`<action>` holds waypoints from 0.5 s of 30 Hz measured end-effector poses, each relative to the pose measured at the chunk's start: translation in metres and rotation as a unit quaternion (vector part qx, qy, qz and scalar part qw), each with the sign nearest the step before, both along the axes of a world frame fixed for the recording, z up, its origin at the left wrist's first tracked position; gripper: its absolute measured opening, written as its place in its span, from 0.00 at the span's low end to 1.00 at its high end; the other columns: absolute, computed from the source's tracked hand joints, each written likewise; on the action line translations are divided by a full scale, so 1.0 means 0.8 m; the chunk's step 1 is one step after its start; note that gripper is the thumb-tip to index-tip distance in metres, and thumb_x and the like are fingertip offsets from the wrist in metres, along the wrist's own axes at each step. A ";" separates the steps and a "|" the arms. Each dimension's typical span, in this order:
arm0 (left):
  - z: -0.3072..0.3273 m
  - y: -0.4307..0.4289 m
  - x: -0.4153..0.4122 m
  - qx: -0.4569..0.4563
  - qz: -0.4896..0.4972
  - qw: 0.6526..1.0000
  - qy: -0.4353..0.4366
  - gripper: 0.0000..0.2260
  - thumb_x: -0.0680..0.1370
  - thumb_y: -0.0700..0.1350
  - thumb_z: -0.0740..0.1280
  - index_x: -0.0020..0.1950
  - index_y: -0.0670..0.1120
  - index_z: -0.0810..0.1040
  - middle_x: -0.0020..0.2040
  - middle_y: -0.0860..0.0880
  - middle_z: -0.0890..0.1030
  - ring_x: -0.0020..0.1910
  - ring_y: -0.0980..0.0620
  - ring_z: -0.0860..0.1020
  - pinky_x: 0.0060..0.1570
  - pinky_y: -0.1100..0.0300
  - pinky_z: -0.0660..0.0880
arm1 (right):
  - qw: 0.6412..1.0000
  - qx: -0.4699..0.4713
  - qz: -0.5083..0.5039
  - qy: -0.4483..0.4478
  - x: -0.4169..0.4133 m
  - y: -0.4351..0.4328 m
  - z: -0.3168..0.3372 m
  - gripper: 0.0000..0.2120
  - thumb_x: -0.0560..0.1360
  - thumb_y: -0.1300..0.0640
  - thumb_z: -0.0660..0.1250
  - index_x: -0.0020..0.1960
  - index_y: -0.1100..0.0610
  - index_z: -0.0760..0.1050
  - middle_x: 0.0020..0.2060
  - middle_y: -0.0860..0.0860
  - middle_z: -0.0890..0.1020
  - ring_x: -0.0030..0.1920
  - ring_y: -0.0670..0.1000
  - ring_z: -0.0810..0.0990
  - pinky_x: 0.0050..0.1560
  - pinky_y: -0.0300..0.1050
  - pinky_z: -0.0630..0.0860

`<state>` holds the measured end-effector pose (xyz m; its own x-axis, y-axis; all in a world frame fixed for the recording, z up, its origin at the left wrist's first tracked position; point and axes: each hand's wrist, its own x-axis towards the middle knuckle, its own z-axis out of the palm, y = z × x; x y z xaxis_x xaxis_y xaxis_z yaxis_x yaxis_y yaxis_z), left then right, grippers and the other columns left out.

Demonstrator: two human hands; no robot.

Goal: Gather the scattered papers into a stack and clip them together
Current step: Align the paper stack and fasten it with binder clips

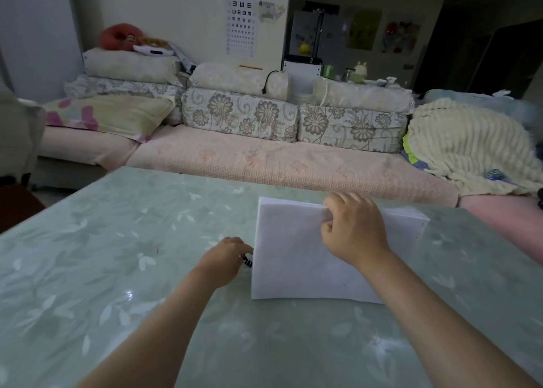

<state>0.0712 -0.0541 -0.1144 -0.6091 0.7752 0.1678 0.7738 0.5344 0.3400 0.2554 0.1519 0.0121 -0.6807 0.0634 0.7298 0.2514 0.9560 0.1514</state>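
Head view, centre: my right hand (354, 235) grips the far edge of the paper stack (291, 258); my left hand (224, 260) pinches a black clip (247, 261) beside it.

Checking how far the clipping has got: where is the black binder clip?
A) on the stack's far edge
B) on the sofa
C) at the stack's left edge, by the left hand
C: the black binder clip sits at the left edge of the paper stack, held by the left hand; the right hand grips the far edge.
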 end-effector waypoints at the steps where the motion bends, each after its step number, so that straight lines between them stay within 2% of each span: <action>1: 0.003 0.003 0.004 0.001 0.010 1.000 0.004 0.14 0.77 0.40 0.63 0.57 0.55 0.81 0.56 0.51 0.77 0.58 0.49 0.74 0.55 0.54 0.74 | 1.000 0.001 -0.001 0.001 0.000 0.001 0.000 0.08 0.63 0.54 0.53 0.37 0.56 0.68 0.32 0.51 0.74 0.34 0.57 0.73 0.36 0.45 0.64; 3: 0.008 0.002 0.009 -0.009 0.027 1.000 0.000 0.11 0.77 0.40 0.64 0.53 0.51 0.82 0.53 0.49 0.77 0.55 0.48 0.76 0.54 0.53 0.74 | 1.000 0.003 -0.003 -0.001 -0.001 0.002 0.000 0.08 0.63 0.54 0.53 0.37 0.55 0.68 0.32 0.51 0.74 0.34 0.56 0.72 0.36 0.45 0.64; 6: 0.022 -0.015 0.023 -0.069 0.048 0.996 -0.023 0.09 0.76 0.42 0.64 0.52 0.49 0.81 0.49 0.51 0.74 0.52 0.49 0.77 0.48 0.61 0.72 | 1.000 0.005 -0.005 -0.005 -0.002 0.004 -0.001 0.07 0.63 0.54 0.53 0.37 0.55 0.68 0.32 0.50 0.74 0.34 0.56 0.72 0.36 0.45 0.63; 9: 0.053 -0.039 0.053 -0.142 0.061 0.985 -0.071 0.06 0.72 0.44 0.67 0.47 0.49 0.81 0.44 0.53 0.77 0.44 0.54 0.76 0.40 0.65 0.71 | 1.000 0.000 0.000 -0.003 -0.003 0.004 0.000 0.06 0.63 0.55 0.54 0.37 0.55 0.67 0.32 0.51 0.74 0.34 0.56 0.73 0.36 0.45 0.66; 12: 0.076 -0.050 0.090 -0.175 0.018 0.972 -0.154 0.04 0.69 0.48 0.71 0.42 0.50 0.81 0.42 0.51 0.84 0.36 0.56 0.79 0.37 0.64 0.77 | 1.000 -0.009 0.008 0.001 -0.003 0.003 0.000 0.04 0.63 0.55 0.55 0.38 0.53 0.63 0.32 0.51 0.74 0.34 0.57 0.73 0.36 0.46 0.69; 15: 0.078 -0.031 0.127 -0.124 -0.060 0.982 -0.130 0.04 0.70 0.48 0.72 0.44 0.52 0.82 0.40 0.58 0.81 0.37 0.63 0.76 0.39 0.71 0.72 | 1.000 -0.014 0.006 -0.010 -0.004 0.004 -0.001 0.08 0.63 0.57 0.62 0.38 0.53 0.62 0.32 0.51 0.74 0.34 0.57 0.74 0.37 0.46 0.65</action>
